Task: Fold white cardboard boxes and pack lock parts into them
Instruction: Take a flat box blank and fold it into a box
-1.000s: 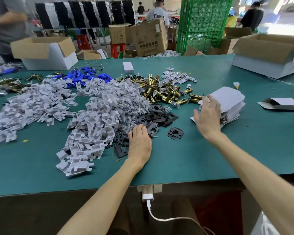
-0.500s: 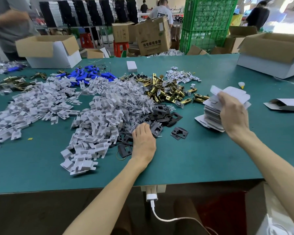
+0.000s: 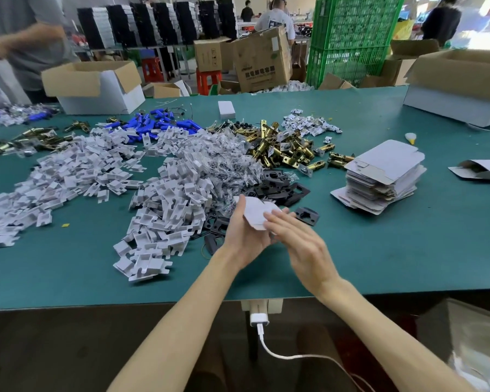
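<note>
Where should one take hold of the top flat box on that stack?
Take the top blank of the stack by its near edge, coming from the person's side: it lies flat, so only an edge offers a grip, and that one seems to overhang.

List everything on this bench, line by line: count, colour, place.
flat white cardboard box blank: one, white, between both hands
stack of flat cardboard blanks: one stack, white, table's right side
white plastic bracket pieces: many, white, heaps at left and centre
brass latch bolts: many, gold, behind centre
black metal plates: several, black, just beyond the hands
blue cylinders: many, blue, far side, left of centre
open cartons: two, white with brown flaps, far corners
green table: one, green, under everything
left hand: one, holds the blank
right hand: one, straight fingers against the blank
</note>
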Motion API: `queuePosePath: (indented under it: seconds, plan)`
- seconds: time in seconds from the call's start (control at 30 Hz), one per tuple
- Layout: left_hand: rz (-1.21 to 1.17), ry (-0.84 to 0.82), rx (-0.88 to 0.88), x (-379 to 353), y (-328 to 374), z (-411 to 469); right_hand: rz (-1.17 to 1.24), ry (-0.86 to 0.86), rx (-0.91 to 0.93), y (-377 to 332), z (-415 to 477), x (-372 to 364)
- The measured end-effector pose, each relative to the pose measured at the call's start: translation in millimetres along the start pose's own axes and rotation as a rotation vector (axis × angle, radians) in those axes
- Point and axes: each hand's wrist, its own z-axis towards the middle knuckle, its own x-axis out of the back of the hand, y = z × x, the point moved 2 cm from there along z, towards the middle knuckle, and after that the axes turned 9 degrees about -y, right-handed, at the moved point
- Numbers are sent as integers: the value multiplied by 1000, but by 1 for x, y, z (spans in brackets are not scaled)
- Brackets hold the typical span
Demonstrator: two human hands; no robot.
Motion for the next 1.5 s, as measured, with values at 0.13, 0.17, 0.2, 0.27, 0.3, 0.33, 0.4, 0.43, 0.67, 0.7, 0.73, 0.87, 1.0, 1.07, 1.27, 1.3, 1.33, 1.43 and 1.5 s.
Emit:
queuePosePath:
  seconds: [0.13, 0.17, 0.2, 0.27, 0.3, 0.33, 0.4, 0.43, 0.67, 0.7, 0.73, 0.87, 1.0, 1.07, 1.27, 1.3, 1.33, 1.43, 1.5]
  plan:
    - [-149, -43, 26, 9, -4, -10, 149, -91, -160, -7, 0, -14]
    - [-148, -4, -16, 13, -2, -10, 261, -86, -248, -7, 0, -14]
    - [-141, 23, -63, 16, 1, -10, 393, -52, -346, -6, 0, -13]
    - [-113, -4, -132, 18, 6, -11, 647, 26, -567, -1, 0, -13]
    - [-97, -28, -149, 18, 7, -11, 743, 44, -672, 4, -1, -14]
    - [-75, -36, -154, 18, 7, -11, 830, 55, -757, 9, -3, -15]
    - [-18, -38, -140, 18, 4, -11, 974, 71, -852, 17, -4, -17]
    - [19, -40, -127, 17, 1, -11, 997, 62, -864, 19, -4, -17]
    - [54, -39, -92, 15, -4, -10, 1016, -1, -823, 21, -7, -21]
    - [54, -27, -92, 15, -3, -11, 1033, 2, -817, 22, -7, -21]
    - [75, -25, -86, 15, -3, -11, 1052, 13, -811, 23, -7, -21]
    - [170, -126, -49, 13, -5, -15, 1141, 33, -764, 24, -7, -17]
    - [224, -135, -57, 13, -6, -16, 1125, 27, -724, 25, -9, -18]
    - [228, -127, -63, 13, -7, -16, 1027, 39, -735, 24, -9, -19]
    - [215, -101, -77, 10, -8, -14, 818, 108, -762, 23, -9, -28]
    - [202, -106, -74, 9, -8, -14, 811, 112, -762, 22, -9, -28]
    - [183, -111, -70, 8, -8, -15, 830, 110, -768, 22, -8, -29]
    - [180, -122, -64, 7, -6, -17, 962, 89, -789, 22, -9, -26]
    - [244, -157, -58, 5, -5, -19, 1038, 79, -794, 24, -10, -23]
